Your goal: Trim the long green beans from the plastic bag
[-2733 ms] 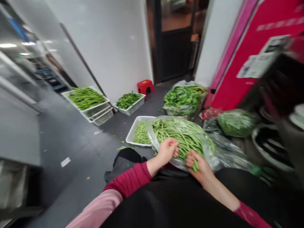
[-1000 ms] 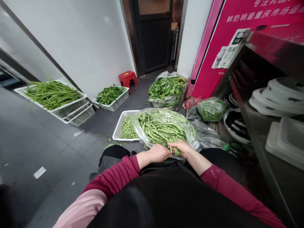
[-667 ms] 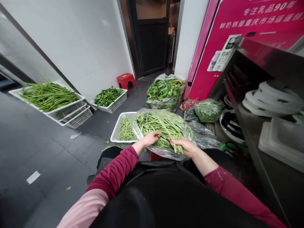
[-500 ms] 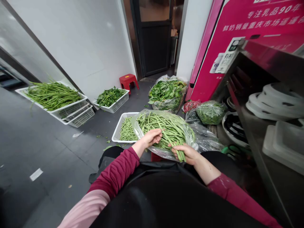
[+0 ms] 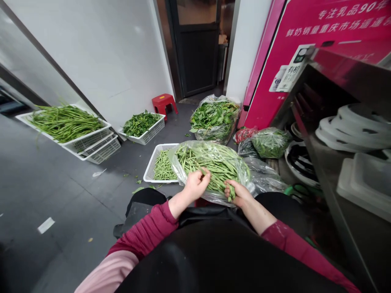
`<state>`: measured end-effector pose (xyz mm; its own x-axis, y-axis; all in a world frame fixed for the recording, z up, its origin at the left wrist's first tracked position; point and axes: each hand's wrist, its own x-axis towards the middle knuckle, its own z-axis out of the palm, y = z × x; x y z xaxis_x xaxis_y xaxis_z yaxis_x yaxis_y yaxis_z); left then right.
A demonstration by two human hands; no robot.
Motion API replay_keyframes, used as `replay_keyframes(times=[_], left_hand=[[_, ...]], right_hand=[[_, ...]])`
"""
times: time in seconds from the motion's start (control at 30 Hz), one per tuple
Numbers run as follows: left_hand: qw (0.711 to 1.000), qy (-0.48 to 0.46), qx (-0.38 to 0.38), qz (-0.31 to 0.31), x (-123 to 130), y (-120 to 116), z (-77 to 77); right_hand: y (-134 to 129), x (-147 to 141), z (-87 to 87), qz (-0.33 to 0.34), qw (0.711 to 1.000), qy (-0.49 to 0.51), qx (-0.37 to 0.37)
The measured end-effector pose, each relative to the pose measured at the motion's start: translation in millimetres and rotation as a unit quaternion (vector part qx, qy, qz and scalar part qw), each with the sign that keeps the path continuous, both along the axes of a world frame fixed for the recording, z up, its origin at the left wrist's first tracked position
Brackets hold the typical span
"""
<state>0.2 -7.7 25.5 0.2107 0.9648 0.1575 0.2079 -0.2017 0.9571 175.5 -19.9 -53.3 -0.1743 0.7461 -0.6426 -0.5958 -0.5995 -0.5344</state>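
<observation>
A clear plastic bag (image 5: 179, 166) full of long green beans (image 5: 214, 160) lies open in front of my lap. My right hand (image 5: 240, 194) is closed around a small bunch of green beans, whose ends poke out past the fingers. To its left, my left hand (image 5: 197, 185) is closed in a pinch at the far ends of beans over the bag; its fingertips are partly hidden. Beside the bag on the left stands a white perforated basket (image 5: 150, 169) with short bean pieces (image 5: 165, 166) in it.
At left, stacked white baskets (image 5: 100, 146) carry long green stems. A basket of leafy greens (image 5: 143, 124), a red stool (image 5: 163, 103) and a big bag of leaves (image 5: 215, 118) stand farther back. A metal shelf (image 5: 331, 179) with white containers borders my right side.
My left hand has turned and closed more tightly, moving slightly right and down. My right hand has shifted a little right, and the bunch in it shows less length below the fingers.
</observation>
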Motion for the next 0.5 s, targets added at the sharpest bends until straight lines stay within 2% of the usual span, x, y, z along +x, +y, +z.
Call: replay_keyframes(times=[0.07,0.1,0.2,0.27,0.4,0.5], left_hand=[[0.998,-0.015,-0.052,-0.027,3,-1,-0.2],[0.992,-0.031,-0.107,-0.054,4,1,-2.9],[0.951,-0.092,-0.266,-0.13,7,9,-18.3],[0.927,-0.131,-0.319,-0.15,8,13,-29.5],[0.912,-0.205,-0.334,-0.125,2,22,-37.9],[0.935,-0.216,-0.271,-0.076,-2,30,-31.0]], right_hand=[[3,2,-0.4,-0.027,0.999,-0.029,-0.014],[3,1,1.5,-0.008,0.999,-0.033,-0.006],[-1,-4,12.6,0.121,0.992,0.012,0.045],[-5,-9,19.6,0.194,0.978,0.044,0.069],[-12,-14,21.1,0.241,0.966,0.059,0.08],[-14,-13,16.0,0.229,0.97,0.037,0.07]])
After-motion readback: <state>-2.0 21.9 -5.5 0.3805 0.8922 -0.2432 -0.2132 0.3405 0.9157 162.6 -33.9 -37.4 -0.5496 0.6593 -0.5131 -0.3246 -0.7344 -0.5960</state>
